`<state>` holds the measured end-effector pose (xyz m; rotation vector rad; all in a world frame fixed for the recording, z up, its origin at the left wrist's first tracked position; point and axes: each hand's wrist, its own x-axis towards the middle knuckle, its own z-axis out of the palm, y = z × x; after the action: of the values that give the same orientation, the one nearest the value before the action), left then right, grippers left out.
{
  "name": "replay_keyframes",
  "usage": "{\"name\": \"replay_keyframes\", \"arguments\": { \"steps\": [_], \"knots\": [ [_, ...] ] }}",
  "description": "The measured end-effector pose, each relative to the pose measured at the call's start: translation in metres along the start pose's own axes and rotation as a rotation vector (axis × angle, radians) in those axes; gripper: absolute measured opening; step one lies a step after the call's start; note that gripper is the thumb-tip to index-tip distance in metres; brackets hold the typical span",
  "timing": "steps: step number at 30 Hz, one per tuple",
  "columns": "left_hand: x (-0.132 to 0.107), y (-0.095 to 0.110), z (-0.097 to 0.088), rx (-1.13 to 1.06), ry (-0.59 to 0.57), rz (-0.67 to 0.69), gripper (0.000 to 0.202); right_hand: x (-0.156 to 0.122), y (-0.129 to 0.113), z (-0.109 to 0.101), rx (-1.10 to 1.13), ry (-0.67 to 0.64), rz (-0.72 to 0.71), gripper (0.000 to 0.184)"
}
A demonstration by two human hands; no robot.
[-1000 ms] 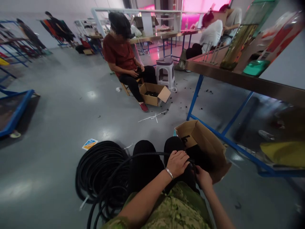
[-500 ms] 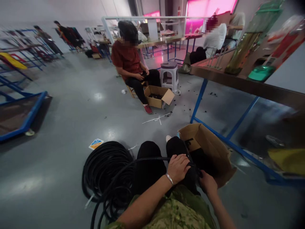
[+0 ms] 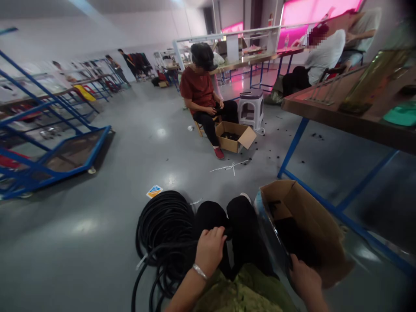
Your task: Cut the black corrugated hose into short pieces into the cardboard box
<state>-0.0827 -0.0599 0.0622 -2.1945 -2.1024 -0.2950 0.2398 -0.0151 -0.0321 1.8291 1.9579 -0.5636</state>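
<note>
My left hand (image 3: 211,250) is closed around a black hose (image 3: 182,245) above my lap, and a short piece of it pokes out past the fingers. From there the hose runs left to a large coil of black hose (image 3: 164,223) on the floor beside my leg. At the near wall of an open cardboard box (image 3: 320,216), my right hand (image 3: 303,275) has its fingers curled on something dark that I cannot make out. Dark pieces (image 3: 292,236) lie inside that box, too shadowed to tell singly.
A table with blue legs (image 3: 294,147) stands at the right. Ahead sits a person in a red shirt (image 3: 198,89) behind a smaller cardboard box (image 3: 229,145). White string (image 3: 232,166) and small black bits lie on the floor. A blue wheeled cart (image 3: 78,162) is at the left.
My hands have moved apart: the left has gone left with the hose, the right has come to the box's near wall. The view has turned left.
</note>
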Motion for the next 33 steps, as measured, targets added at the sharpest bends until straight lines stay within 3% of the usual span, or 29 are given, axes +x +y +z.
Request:
{"name": "replay_keyframes", "arguments": {
  "steps": [3, 5, 8, 10, 12, 14, 21, 23, 26, 29, 33],
  "knots": [
    [-0.019, -0.034, 0.011, 0.072, 0.033, -0.108, 0.022, 0.007, 0.004, 0.007, 0.014, 0.038, -0.011, 0.042],
    [-0.032, -0.046, 0.024, 0.064, 0.057, -0.150, 0.023, 0.011, 0.003, 0.012, 0.040, 0.027, -0.007, 0.043],
    [-0.045, -0.051, 0.047, -0.035, 0.144, -0.260, 0.027, 0.013, -0.001, 0.019, 0.067, 0.012, 0.003, 0.044],
    [-0.046, -0.051, 0.060, -0.140, 0.202, -0.414, 0.032, 0.013, -0.001, 0.023, 0.085, 0.016, 0.011, 0.045],
    [-0.043, -0.053, 0.066, -0.251, 0.211, -0.558, 0.036, 0.012, 0.000, 0.024, 0.111, 0.017, 0.025, 0.047],
    [-0.037, -0.056, 0.067, -0.349, 0.179, -0.603, 0.034, 0.011, 0.003, 0.019, 0.131, 0.012, 0.029, 0.047],
    [-0.033, -0.050, 0.060, -0.539, 0.101, -0.347, 0.030, 0.005, 0.004, -0.010, 0.286, -0.014, -0.021, 0.043],
    [-0.036, -0.048, 0.059, -0.570, 0.130, -0.276, 0.031, 0.006, 0.001, -0.010, 0.302, -0.004, -0.020, 0.043],
    [-0.039, -0.057, 0.050, -0.531, 0.201, -0.288, 0.035, 0.006, -0.003, -0.002, 0.250, 0.000, 0.000, 0.045],
    [-0.033, -0.076, 0.029, -0.362, 0.193, -0.335, 0.041, 0.005, -0.004, 0.007, 0.175, -0.013, 0.067, 0.047],
    [0.001, -0.089, -0.015, -0.161, 0.130, -0.286, 0.038, 0.003, -0.006, 0.011, 0.175, 0.014, 0.109, 0.047]
  ]
}}
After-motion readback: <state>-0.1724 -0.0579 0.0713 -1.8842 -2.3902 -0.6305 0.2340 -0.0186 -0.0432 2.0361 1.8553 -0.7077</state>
